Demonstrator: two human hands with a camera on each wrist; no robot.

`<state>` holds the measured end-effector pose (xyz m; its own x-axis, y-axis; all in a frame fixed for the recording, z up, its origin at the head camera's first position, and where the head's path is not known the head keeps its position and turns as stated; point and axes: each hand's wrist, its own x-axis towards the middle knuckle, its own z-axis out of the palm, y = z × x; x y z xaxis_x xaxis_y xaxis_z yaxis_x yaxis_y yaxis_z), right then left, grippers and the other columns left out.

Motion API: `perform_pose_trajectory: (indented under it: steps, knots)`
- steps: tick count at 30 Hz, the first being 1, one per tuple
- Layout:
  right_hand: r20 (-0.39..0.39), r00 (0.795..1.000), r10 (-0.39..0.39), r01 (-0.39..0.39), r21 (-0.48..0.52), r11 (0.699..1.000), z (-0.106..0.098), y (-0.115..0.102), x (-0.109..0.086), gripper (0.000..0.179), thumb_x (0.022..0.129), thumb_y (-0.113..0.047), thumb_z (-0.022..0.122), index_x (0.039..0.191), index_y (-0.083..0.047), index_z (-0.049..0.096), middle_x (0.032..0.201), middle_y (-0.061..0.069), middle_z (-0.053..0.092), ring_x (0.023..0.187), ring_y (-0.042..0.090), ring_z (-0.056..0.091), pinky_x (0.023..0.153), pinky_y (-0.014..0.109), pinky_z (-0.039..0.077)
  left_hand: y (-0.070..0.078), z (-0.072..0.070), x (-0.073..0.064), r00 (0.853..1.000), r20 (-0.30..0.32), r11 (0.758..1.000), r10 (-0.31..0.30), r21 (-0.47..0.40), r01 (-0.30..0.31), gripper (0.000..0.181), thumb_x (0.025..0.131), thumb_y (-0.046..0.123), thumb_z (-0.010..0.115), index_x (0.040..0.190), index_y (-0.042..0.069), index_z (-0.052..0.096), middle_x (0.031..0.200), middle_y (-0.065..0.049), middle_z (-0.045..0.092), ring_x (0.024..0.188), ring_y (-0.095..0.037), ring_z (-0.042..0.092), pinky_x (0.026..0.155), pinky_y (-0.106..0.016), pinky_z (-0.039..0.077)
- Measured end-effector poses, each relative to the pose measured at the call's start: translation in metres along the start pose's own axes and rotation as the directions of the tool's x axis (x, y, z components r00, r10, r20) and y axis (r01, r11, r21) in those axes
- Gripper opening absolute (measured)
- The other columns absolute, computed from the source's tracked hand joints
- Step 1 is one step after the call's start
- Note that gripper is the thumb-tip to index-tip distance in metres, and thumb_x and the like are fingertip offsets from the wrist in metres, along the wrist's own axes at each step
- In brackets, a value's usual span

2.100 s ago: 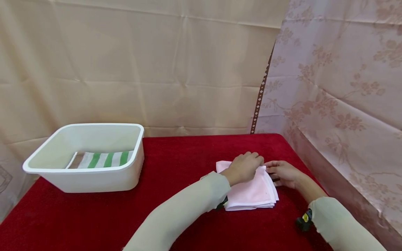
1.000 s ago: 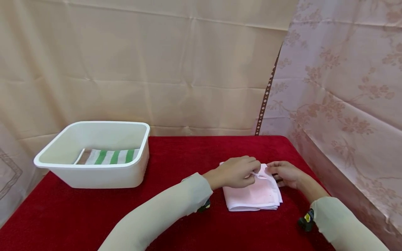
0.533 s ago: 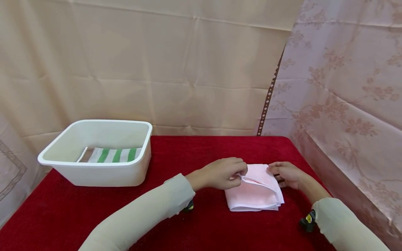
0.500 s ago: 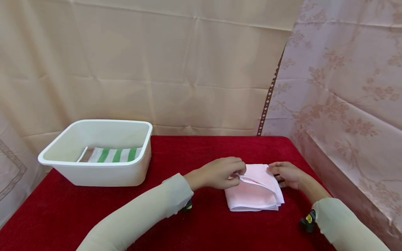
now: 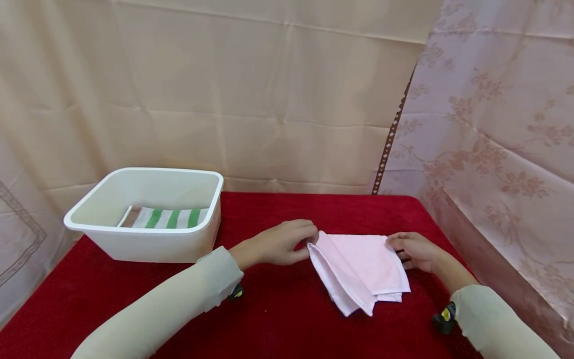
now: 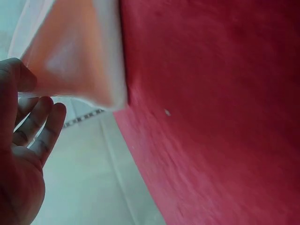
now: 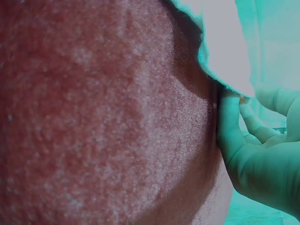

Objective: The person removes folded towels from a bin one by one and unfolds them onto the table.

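A pink towel (image 5: 369, 259) with a white border lies partly folded on the red-covered table. My left hand (image 5: 287, 243) pinches its far left corner between thumb and fingers and holds that layer slightly raised. In the left wrist view the lifted towel (image 6: 77, 51) hangs from the thumb and index finger of the left hand (image 6: 21, 173), while the other fingers are loosely bent. At the far right corner my right hand (image 5: 414, 253) holds the edge. The right wrist view shows the towel's corner (image 7: 227, 47) between the thumb and fingers of the right hand (image 7: 262, 164).
A white plastic basin (image 5: 166, 244) stands at the left of the table (image 5: 278, 319). Inside it lies a striped cloth (image 5: 163, 218) in green, white and brown. A beige curtain (image 5: 251, 99) hangs behind, and a floral curtain (image 5: 506, 149) borders the right side.
My left hand has drawn the towel's top layer leftwards, unfolding it into a wider shape with a loose flap toward the front. The right hand has stayed at the right corner.
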<state>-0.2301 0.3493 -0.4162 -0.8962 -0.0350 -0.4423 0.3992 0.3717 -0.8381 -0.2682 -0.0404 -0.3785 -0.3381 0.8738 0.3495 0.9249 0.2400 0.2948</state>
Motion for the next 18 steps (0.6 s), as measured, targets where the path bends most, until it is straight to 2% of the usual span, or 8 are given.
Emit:
perform_pose_trajectory:
  steps: [6,13,18]
  knots:
    - [-0.001,1.000,0.007,-0.007,-0.010,1.000,-0.003,0.001,0.000,0.051,0.105,-0.023,0.055,0.144,0.006,0.040,0.108,0.011,0.065,0.093,0.025,0.065,0.078,0.045,0.059,-0.011,-0.006,-0.026,0.997,0.020,0.995,-0.073,0.072,0.071,0.017,0.092,0.009,0.069,0.103,0.020,0.062,0.101,0.006,0.062,0.092,-0.008,0.054,0.087,-0.022,0.051]
    - [0.004,1.000,0.008,-0.008,-0.006,1.000,-0.004,0.001,0.002,0.052,0.105,-0.023,0.055,0.145,0.006,0.040,0.108,0.010,0.065,0.093,0.025,0.066,0.079,0.044,0.059,-0.027,-0.011,-0.054,0.994,0.036,0.979,-0.102,0.179,0.094,0.018,0.090,0.004,0.068,0.102,0.017,0.063,0.099,0.003,0.062,0.091,-0.012,0.056,0.085,-0.026,0.053]
    - [0.013,1.000,0.001,0.000,-0.004,1.000,-0.004,0.000,0.002,0.052,0.105,-0.023,0.055,0.145,0.007,0.039,0.106,0.009,0.065,0.091,0.024,0.066,0.078,0.044,0.059,-0.032,-0.010,-0.068,0.978,0.066,0.966,-0.198,0.179,0.184,0.016,0.090,0.002,0.068,0.098,0.015,0.063,0.094,0.001,0.061,0.087,-0.015,0.057,0.080,-0.030,0.053]
